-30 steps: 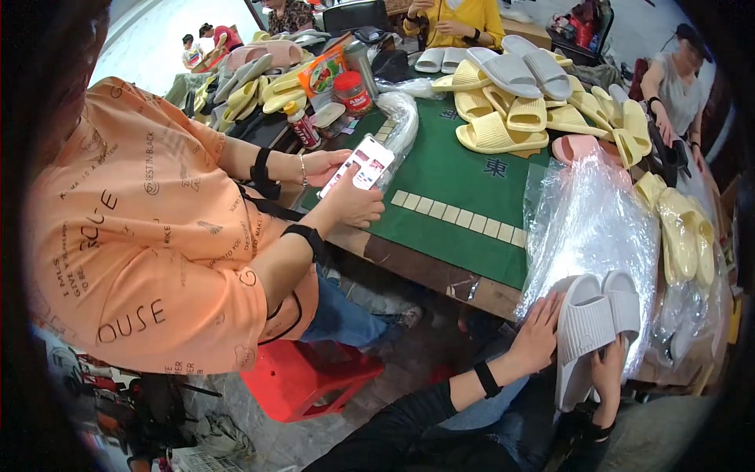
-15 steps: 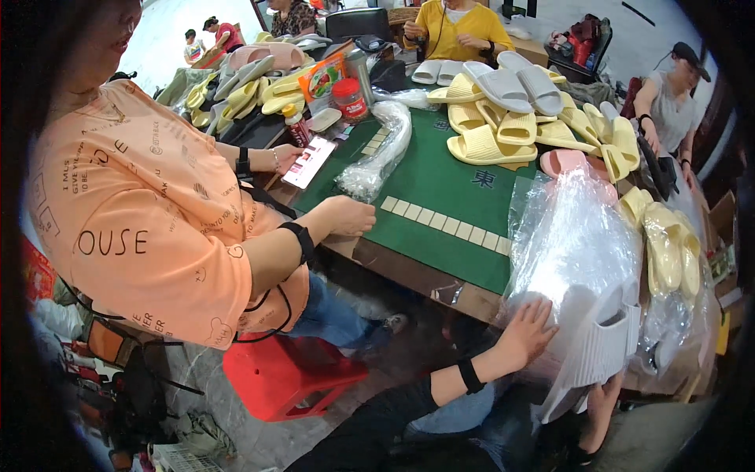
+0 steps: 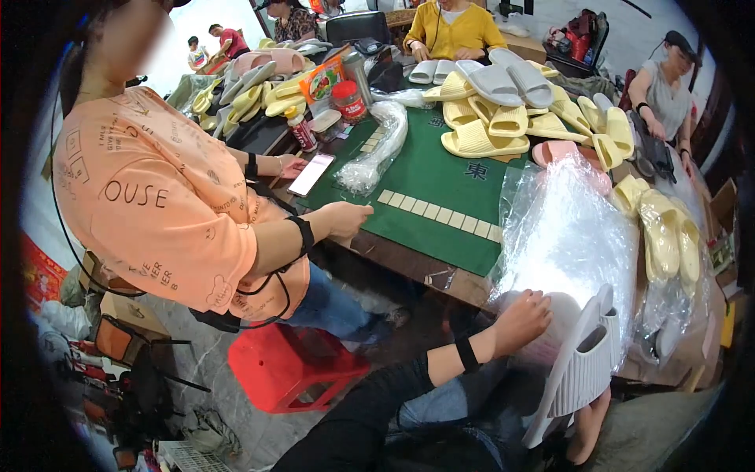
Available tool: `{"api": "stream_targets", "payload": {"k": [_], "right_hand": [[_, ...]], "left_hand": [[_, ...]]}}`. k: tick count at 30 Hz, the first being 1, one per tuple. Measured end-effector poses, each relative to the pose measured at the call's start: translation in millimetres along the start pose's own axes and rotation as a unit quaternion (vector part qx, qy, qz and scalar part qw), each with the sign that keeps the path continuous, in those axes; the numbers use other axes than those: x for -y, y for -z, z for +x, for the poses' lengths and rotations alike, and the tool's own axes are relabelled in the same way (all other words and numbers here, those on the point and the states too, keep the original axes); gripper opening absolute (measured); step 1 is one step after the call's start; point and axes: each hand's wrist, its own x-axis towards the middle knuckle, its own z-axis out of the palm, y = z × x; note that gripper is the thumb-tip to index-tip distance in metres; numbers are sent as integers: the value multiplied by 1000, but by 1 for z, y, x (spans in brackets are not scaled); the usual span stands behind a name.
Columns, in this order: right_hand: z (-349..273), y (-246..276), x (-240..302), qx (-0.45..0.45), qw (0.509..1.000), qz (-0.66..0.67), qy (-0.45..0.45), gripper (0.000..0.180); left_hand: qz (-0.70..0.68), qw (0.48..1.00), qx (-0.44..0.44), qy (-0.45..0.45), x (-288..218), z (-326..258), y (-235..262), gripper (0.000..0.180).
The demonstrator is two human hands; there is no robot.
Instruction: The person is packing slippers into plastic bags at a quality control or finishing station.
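A pair of pale grey slippers [image 3: 580, 374] with ribbed straps stands on edge at the lower right, soles together. My right hand [image 3: 590, 425] grips it from below, its fingers partly hidden behind the slippers. To its left, my left hand [image 3: 522, 321] lies at the near edge of a stack of clear plastic bags [image 3: 562, 228]. Its fingers are bent and drawn together on the edge of a bag; the fingertips' grip is only partly visible. The bag stack covers the table corner and reflects bright light.
Yellow and grey slippers [image 3: 503, 118] are heaped on the green table mat [image 3: 440, 177]. Bagged yellow slippers [image 3: 664, 236] lie right of the bags. At left stands a person in an orange shirt [image 3: 165, 189] with a phone [image 3: 311, 175], beside a red stool [image 3: 283, 374]. Others sit around the table.
My left hand has gone from lying flat with spread fingers to bent fingers at the bag edge. My right hand has lowered the slippers slightly and tilted them leftward.
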Motion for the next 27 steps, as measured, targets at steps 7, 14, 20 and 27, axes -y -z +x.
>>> {"api": "stream_targets", "payload": {"k": [7, 14, 20, 27], "right_hand": [[-7, 6, 5, -11, 1000, 13, 7, 56], [-11, 9, 10, 5, 999, 33, -17, 61], [-16, 20, -5, 119, 993, 3, 27, 61], [-10, 16, 6, 261, 965, -14, 12, 63]], "left_hand": [[-58, 988, -138, 41, -2, 4, 6, 8], [-203, 951, -200, 123, -3, 8, -10, 10], [-283, 937, -157, 134, 6, 7, -14, 16], [-105, 979, -157, 82, 10, 0, -9, 31]]}}
